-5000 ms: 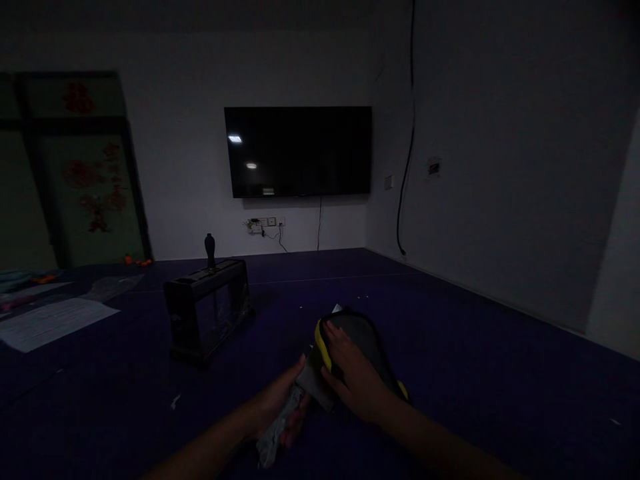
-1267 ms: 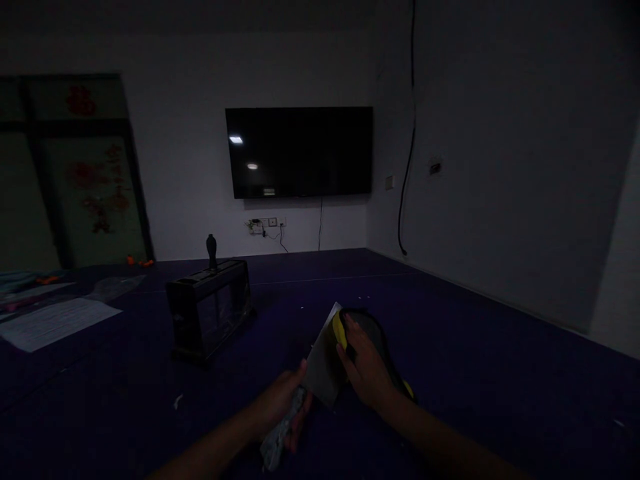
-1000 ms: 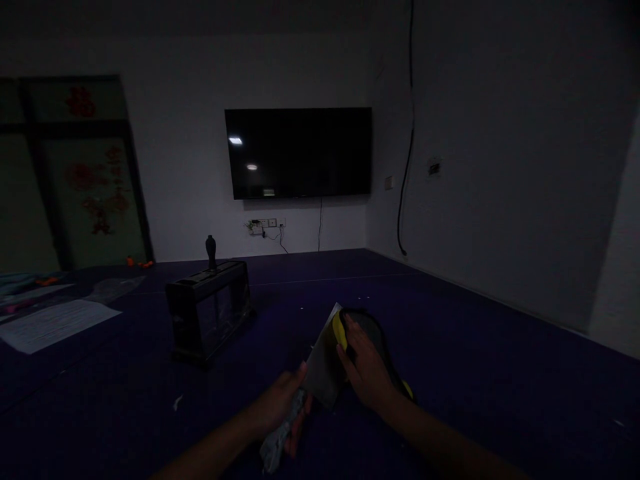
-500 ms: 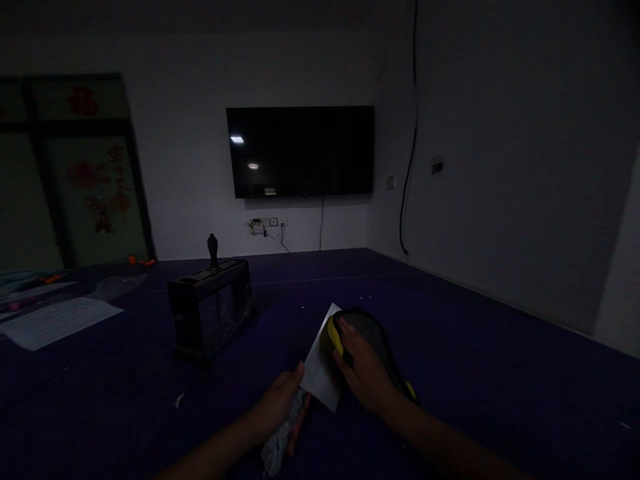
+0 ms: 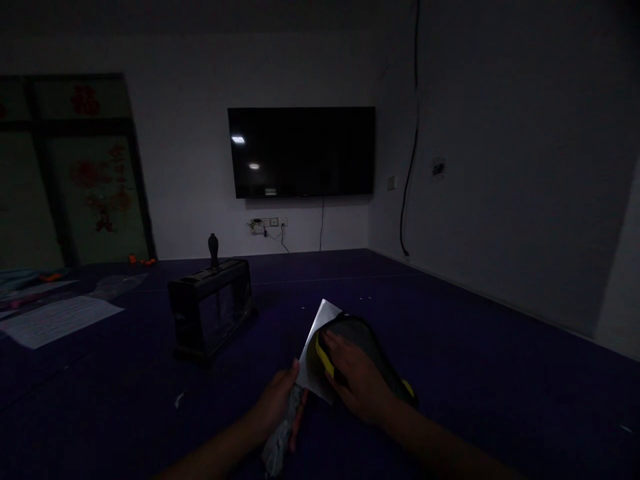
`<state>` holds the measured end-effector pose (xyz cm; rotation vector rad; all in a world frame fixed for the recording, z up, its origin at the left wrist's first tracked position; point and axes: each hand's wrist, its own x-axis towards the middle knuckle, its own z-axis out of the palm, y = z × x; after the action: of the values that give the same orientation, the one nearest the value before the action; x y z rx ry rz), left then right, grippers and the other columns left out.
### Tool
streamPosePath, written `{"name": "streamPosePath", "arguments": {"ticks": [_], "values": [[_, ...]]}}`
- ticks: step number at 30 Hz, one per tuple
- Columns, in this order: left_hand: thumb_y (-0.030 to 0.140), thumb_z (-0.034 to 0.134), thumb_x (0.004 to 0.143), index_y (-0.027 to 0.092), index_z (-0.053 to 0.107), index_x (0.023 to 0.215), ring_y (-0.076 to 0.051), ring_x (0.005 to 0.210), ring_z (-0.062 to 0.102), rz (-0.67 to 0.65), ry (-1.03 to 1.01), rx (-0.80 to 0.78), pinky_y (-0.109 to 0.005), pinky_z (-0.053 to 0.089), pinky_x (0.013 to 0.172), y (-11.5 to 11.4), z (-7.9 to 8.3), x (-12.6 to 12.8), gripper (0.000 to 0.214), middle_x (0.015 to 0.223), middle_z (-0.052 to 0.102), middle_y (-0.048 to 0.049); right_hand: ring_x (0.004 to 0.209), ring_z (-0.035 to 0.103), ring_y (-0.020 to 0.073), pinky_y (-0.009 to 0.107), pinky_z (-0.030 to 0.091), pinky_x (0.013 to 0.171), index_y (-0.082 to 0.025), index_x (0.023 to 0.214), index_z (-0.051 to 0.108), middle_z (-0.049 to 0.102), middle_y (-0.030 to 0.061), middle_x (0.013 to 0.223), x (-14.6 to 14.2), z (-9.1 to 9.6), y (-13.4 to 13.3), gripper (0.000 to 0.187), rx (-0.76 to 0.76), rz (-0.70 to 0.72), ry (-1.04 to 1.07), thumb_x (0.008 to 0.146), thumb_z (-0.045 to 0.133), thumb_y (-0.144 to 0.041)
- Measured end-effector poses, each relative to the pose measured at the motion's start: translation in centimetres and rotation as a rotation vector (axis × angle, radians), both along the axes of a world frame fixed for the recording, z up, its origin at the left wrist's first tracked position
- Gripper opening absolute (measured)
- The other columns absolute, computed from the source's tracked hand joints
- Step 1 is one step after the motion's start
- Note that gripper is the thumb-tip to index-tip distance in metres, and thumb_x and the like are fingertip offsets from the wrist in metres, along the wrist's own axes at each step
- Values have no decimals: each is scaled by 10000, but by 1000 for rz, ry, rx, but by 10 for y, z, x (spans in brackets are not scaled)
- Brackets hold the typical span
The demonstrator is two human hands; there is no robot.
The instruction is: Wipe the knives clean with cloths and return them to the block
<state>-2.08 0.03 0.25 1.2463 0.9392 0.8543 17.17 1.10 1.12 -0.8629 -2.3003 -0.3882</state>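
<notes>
Pinched at its lower left edge, a stiff white sheet (image 5: 311,373) stands tilted in my left hand (image 5: 275,402), thumb on top. A crumpled pale grey piece, cloth or plastic (image 5: 277,450), hangs below that same hand. My right hand (image 5: 357,380) is wrapped over a dark grey, rounded, pad-like item with a black rim and yellow ends (image 5: 370,343). Its near yellow end overlaps the sheet's face and hides part of it. Dim light hides the item's exact kind.
A black box-like frame with clear sides and an upright knob (image 5: 210,307) stands left on the dark blue surface (image 5: 450,373). Printed paper (image 5: 60,320) and clear plastic (image 5: 117,287) lie farther left. A television (image 5: 303,153) hangs on the back wall; a cable (image 5: 409,180) hangs right.
My right hand and the grey-yellow item have shifted left across the sheet. The sheet's top has tipped slightly left, and my left hand has moved a little with it.
</notes>
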Motion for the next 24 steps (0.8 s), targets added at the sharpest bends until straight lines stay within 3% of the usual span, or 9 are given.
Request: {"name": "streamPosePath", "arguments": {"ticks": [7, 14, 18, 24], "values": [[823, 270, 624, 144, 515, 556, -134, 253, 436, 88, 37, -41, -231, 338, 282, 5, -6, -1, 725, 329, 461, 0, 1293, 283, 290, 476, 321, 1018, -16, 1251, 452, 382, 196, 1356, -6, 6, -11, 606, 4, 174, -248, 663, 453, -166], [835, 129, 633, 160, 473, 488, -122, 238, 407, -9, -12, -91, -236, 338, 300, 6, -15, -1, 772, 311, 426, -2, 1340, 148, 249, 431, 221, 1070, -14, 1335, 324, 228, 167, 1437, -13, 9, -18, 757, -116, 242, -321, 605, 464, -162], [852, 138, 610, 160, 482, 491, -130, 252, 422, 10, -27, -93, -234, 325, 285, 8, -15, 1, 781, 324, 446, -11, 1347, 114, 237, 420, 179, 1085, -23, 1350, 301, 191, 160, 1449, -13, 16, -21, 728, -206, 248, -341, 667, 489, -188], [867, 20, 562, 159, 454, 416, -120, 251, 403, -36, 27, -179, -257, 368, 315, 3, -10, -1, 843, 307, 405, -16, 1353, 85, 200, 407, 123, 1102, -87, 1393, 219, 161, 118, 1468, -17, 23, -27, 649, -281, 219, -333, 813, 457, -254]]}}
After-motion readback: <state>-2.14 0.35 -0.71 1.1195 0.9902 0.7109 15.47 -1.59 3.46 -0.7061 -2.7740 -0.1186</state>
